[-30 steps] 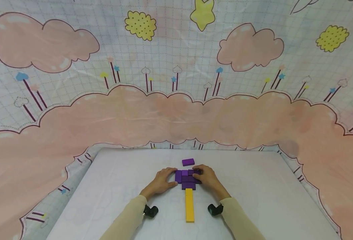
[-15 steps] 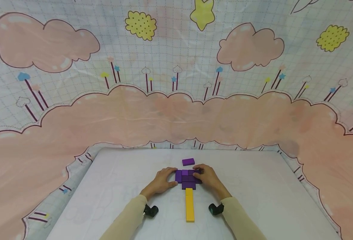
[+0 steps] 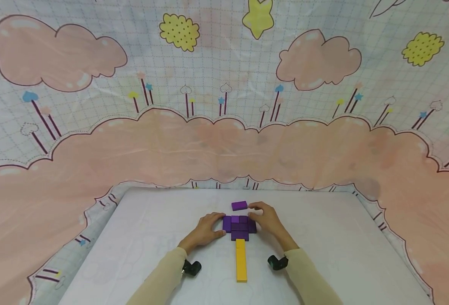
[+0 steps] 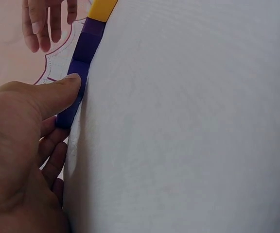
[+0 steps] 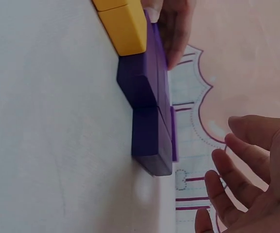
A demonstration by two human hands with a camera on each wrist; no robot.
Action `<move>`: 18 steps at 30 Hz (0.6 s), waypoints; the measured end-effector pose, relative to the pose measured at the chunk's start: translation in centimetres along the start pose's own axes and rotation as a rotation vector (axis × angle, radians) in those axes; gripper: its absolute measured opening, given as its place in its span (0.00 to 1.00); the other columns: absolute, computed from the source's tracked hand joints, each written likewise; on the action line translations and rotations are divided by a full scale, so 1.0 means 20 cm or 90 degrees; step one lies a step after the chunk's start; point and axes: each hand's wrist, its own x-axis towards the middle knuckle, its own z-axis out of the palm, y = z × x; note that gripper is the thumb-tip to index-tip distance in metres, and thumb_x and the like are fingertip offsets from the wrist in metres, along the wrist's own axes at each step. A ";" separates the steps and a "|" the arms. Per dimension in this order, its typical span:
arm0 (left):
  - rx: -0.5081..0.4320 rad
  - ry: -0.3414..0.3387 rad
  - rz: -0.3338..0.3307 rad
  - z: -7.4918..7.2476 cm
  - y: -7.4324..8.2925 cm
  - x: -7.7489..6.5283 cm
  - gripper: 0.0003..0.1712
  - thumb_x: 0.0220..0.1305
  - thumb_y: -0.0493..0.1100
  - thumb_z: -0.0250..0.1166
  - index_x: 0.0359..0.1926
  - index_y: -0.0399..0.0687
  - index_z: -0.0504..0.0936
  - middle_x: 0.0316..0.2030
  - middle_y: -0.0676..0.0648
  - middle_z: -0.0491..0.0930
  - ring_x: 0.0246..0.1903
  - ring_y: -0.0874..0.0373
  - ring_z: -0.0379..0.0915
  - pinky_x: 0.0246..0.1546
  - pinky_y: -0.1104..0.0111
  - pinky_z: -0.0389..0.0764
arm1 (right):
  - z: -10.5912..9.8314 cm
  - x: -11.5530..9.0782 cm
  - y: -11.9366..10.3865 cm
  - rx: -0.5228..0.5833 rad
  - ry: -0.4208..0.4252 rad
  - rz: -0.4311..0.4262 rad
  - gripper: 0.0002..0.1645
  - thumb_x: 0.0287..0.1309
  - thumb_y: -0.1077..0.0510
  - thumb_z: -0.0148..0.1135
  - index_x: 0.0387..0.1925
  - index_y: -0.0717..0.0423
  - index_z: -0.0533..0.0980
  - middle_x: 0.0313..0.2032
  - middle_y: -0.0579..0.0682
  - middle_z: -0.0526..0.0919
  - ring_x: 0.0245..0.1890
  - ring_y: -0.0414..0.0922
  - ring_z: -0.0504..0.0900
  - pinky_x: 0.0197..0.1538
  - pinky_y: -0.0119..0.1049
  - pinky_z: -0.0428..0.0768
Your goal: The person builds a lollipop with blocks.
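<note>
Several purple blocks (image 3: 239, 226) lie pressed together on the white table. My left hand (image 3: 203, 231) pinches the leftmost purple block (image 3: 227, 224) of this group, thumb at its near end and fingers at its far end; the left wrist view shows the thumb (image 4: 64, 92) against it. Beyond the group lies a separate purple block (image 3: 239, 206), slightly askew. My right hand (image 3: 266, 218) is raised at the group's far right corner, forefinger close to the separate block's right end. Its fingers are spread and hold nothing in the right wrist view.
A yellow strip (image 3: 241, 260), with a seam across it, runs from the group's near edge toward me. The white table (image 3: 316, 237) ends at a cloud-patterned cloth (image 3: 224, 152) behind. Both wrists carry small black cameras.
My right hand has let go of the rightmost purple block and moved up and away toward the separate block. The left hand and the blocks have stayed in place.
</note>
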 end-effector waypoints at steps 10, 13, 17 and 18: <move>-0.001 -0.002 -0.009 -0.01 0.02 -0.01 0.33 0.64 0.48 0.66 0.67 0.45 0.69 0.66 0.41 0.71 0.68 0.41 0.63 0.70 0.44 0.56 | -0.02 0.05 -0.01 -0.015 0.010 -0.015 0.18 0.61 0.58 0.64 0.53 0.54 0.80 0.53 0.53 0.83 0.56 0.53 0.78 0.62 0.54 0.76; -0.002 -0.004 -0.010 -0.01 0.03 -0.01 0.34 0.64 0.49 0.66 0.67 0.45 0.69 0.66 0.41 0.70 0.68 0.41 0.62 0.70 0.44 0.56 | -0.02 0.06 -0.01 -0.019 0.007 -0.001 0.18 0.62 0.57 0.64 0.54 0.52 0.79 0.54 0.52 0.83 0.56 0.52 0.78 0.61 0.52 0.77; -0.005 -0.005 -0.011 -0.01 0.03 -0.02 0.34 0.64 0.49 0.66 0.67 0.44 0.68 0.66 0.41 0.70 0.68 0.42 0.62 0.70 0.44 0.56 | -0.02 0.10 -0.01 -0.022 0.005 0.000 0.19 0.62 0.58 0.64 0.54 0.53 0.79 0.53 0.53 0.83 0.55 0.52 0.78 0.59 0.51 0.78; -0.006 -0.004 -0.012 -0.01 0.03 -0.02 0.34 0.64 0.49 0.66 0.67 0.44 0.69 0.66 0.41 0.70 0.68 0.42 0.62 0.70 0.44 0.56 | -0.01 0.11 -0.01 -0.023 0.005 0.001 0.19 0.62 0.58 0.64 0.54 0.53 0.79 0.53 0.53 0.83 0.55 0.53 0.79 0.58 0.51 0.79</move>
